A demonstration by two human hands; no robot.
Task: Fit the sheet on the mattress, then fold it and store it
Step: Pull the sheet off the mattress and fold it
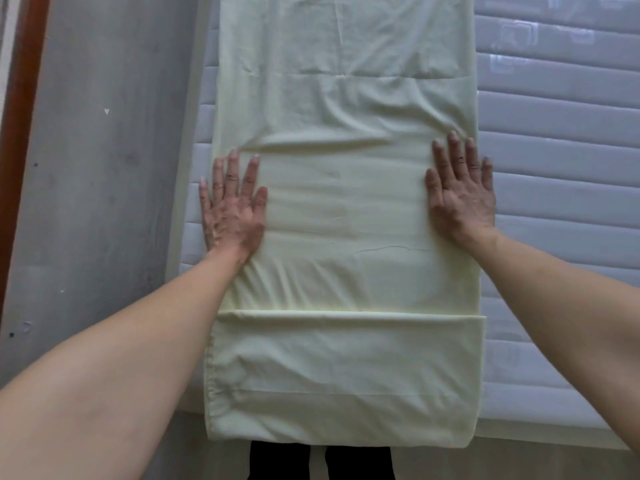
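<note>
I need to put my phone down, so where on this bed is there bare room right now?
The quilted mattress is bare to the right of the folded sheet, beyond the right hand. A narrow bare strip borders the left hand, beside the floor. The middle is taken up by the sheet.

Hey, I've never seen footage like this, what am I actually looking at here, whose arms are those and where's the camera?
There is no machine here. The one picture comes from a wide-angle camera worn on a person's head, looking forward and down, so the two bare arms reaching in from the bottom are the wearer's own. A pale yellow-green cotton sheet, folded into a long narrow strip, lies on a white quilted mattress. Its near end hangs over the mattress edge, with a folded layer crossing it. The left hand and the right hand press flat, fingers spread, on the strip's two long edges. Neither hand grips anything. At left is a grey floor, and dark trouser legs show at the bottom.
</note>
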